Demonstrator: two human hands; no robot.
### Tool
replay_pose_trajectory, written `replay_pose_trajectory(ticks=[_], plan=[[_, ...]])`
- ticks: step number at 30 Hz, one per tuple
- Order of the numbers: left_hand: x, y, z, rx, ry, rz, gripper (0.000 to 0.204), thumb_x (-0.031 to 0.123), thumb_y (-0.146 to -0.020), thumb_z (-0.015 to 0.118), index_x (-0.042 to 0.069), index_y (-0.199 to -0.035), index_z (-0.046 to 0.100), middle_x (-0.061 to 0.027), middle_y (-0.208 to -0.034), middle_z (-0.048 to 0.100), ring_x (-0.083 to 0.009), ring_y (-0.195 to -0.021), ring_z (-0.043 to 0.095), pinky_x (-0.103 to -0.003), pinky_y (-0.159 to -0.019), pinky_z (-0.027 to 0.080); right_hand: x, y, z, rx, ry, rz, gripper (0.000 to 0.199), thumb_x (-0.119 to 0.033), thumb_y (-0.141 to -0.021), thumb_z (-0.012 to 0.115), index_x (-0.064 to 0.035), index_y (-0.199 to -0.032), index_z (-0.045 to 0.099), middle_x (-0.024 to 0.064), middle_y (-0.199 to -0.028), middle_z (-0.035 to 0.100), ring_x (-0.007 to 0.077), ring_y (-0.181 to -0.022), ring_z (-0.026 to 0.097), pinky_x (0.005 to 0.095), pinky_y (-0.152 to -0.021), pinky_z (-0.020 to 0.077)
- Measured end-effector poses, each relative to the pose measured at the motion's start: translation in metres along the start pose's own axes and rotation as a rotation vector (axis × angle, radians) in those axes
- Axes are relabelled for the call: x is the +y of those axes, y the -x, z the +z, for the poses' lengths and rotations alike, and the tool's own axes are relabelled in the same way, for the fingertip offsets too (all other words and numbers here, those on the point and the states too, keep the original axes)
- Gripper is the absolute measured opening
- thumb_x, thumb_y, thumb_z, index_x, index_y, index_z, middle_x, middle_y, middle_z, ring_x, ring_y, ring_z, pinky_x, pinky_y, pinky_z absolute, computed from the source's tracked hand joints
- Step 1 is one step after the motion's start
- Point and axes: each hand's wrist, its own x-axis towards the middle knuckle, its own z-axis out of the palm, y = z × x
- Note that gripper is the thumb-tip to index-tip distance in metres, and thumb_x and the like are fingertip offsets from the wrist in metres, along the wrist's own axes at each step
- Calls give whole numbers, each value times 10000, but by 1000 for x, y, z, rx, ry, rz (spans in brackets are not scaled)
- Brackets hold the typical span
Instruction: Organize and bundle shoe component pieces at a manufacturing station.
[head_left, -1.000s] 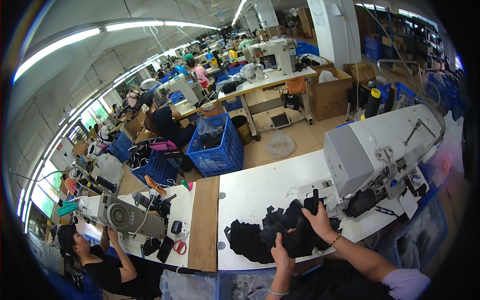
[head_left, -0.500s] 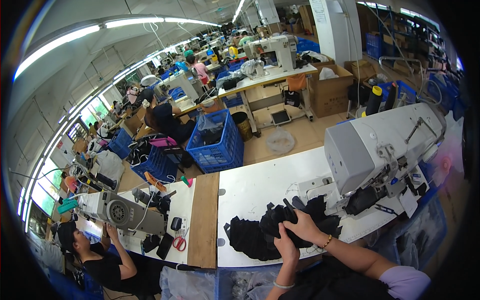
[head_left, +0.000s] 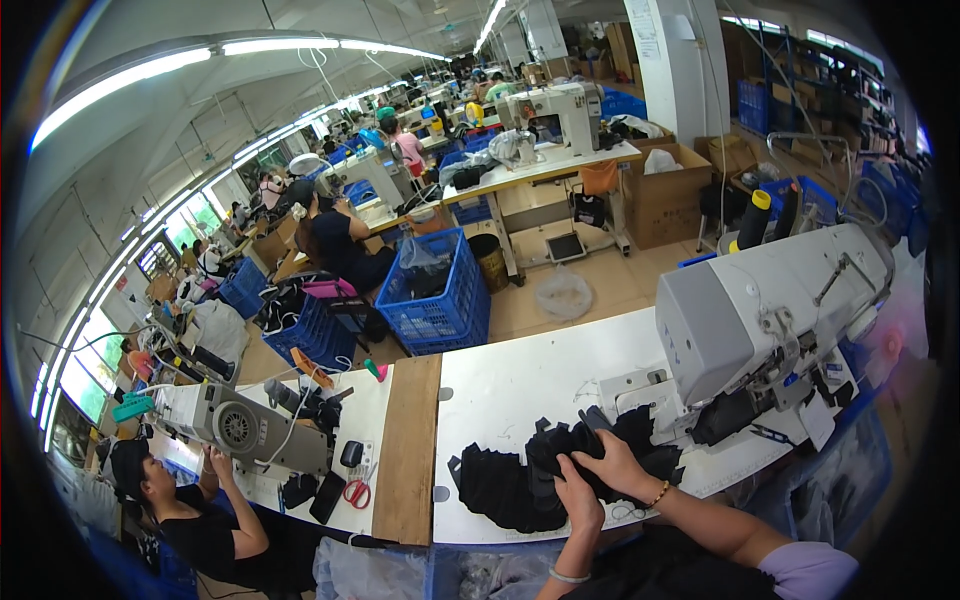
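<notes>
A bunch of black cut fabric pieces (head_left: 549, 450) is gripped between my two hands above the white sewing table. My left hand (head_left: 578, 497) closes on its near side, thumb up. From the right, my right hand (head_left: 614, 468) wraps round the same bunch, its fingers partly hidden by the cloth. To the left, touching the held bunch, a fanned pile of black pieces (head_left: 503, 490) lies flat. More black fabric (head_left: 640, 432) lies just beyond my right hand, close to the sewing machine (head_left: 765, 305).
A wooden strip (head_left: 408, 450) joins my table to the neighbouring one, where a co-worker (head_left: 190, 500) sits at another machine (head_left: 245, 420). Red-handled scissors (head_left: 357, 492) lie there. Blue crates (head_left: 435, 310) stand on the floor beyond. A plastic-lined blue bin (head_left: 830, 490) is at right.
The whole view has shifted slightly, with the machine now a little lower and further right. Both hands keep their grip on the fabric bunch, with only small finger movement.
</notes>
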Motion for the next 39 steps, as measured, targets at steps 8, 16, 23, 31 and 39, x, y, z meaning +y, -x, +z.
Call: replay_pose_trajectory(ticks=[8,16,23,31,39], plan=[[-7,-10,0,-35,0,53,346,324,-945,466,2,-1063,507,-48,-928,568,-120,-824,555,-256,-708,466,18,5,18,191,21,-224,350,-219,-823,616,60,-1018,535,204,-936,541,325,-864,554,362,-767,447],[-8,-8,-2,-164,2,-150,425,386,-939,451,-15,-1052,533,-80,-970,576,-138,-871,568,-260,-731,471,22,-3,8,341,333,-412,338,-245,-801,628,33,-987,577,135,-900,471,289,-868,453,382,-790,351],[-12,-25,-1,-160,-159,-17,431,317,-933,484,-6,-1216,443,-94,-1108,543,-166,-1007,530,-287,-842,443,14,-30,-22,-102,284,-206,399,-345,-837,562,53,-859,581,248,-836,594,387,-775,563,429,-710,445],[-45,-30,18,22,-112,121,427,268,-931,500,-41,-1217,429,-121,-1161,540,-170,-1021,529,-286,-861,431,69,-49,17,159,-38,-50,407,-287,-888,537,74,-989,379,283,-884,538,364,-826,560,397,-719,445],[-66,-61,-3,-257,-47,14,461,136,-859,612,-62,-1235,434,-104,-1200,527,-179,-1076,514,-286,-915,397,107,-63,19,125,-394,39,322,-260,-890,547,38,-967,456,112,-869,531,169,-819,488,293,-745,420]])
